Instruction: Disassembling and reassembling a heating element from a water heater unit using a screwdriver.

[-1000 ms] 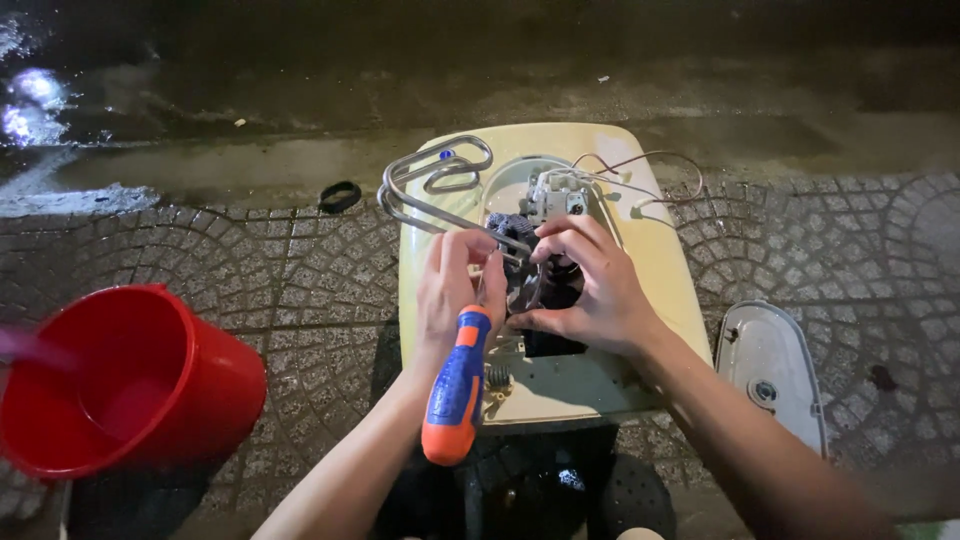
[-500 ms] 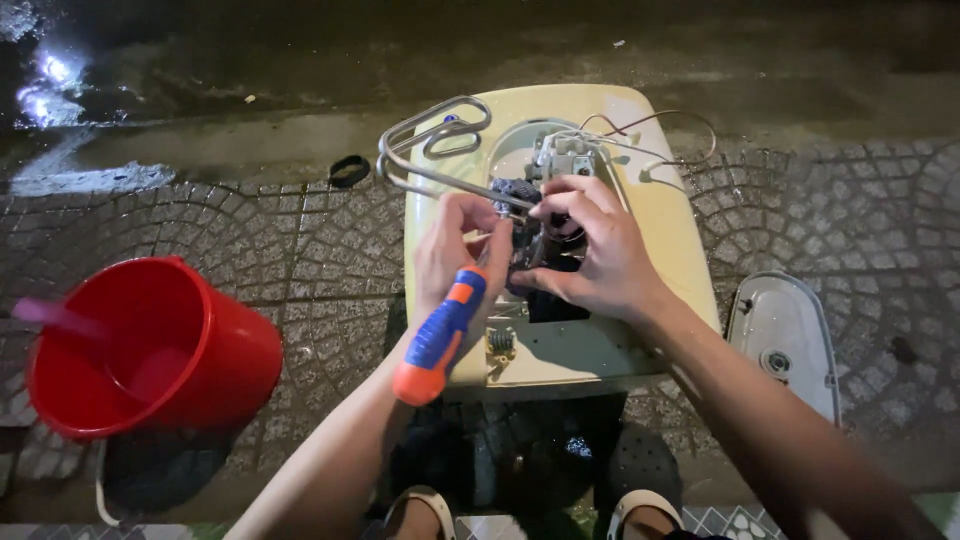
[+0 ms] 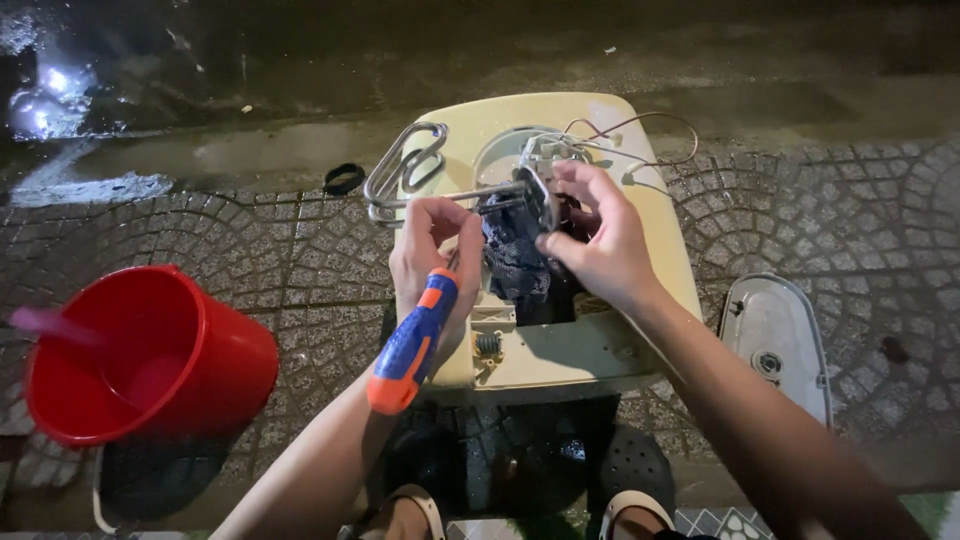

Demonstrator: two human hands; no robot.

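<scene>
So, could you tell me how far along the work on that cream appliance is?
Done: the grey cover lies off on the paving, and the coiled heating element sticks out of the cream housing. In hand: the right hand grips the element's flange, while the left hand holds a blue-and-orange screwdriver. Left: thin wires still trail from the assembly, so it looks not fully free.

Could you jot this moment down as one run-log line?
left hand: grips screwdriver | right hand: holds metal fitting | cream casing | red bucket
</scene>
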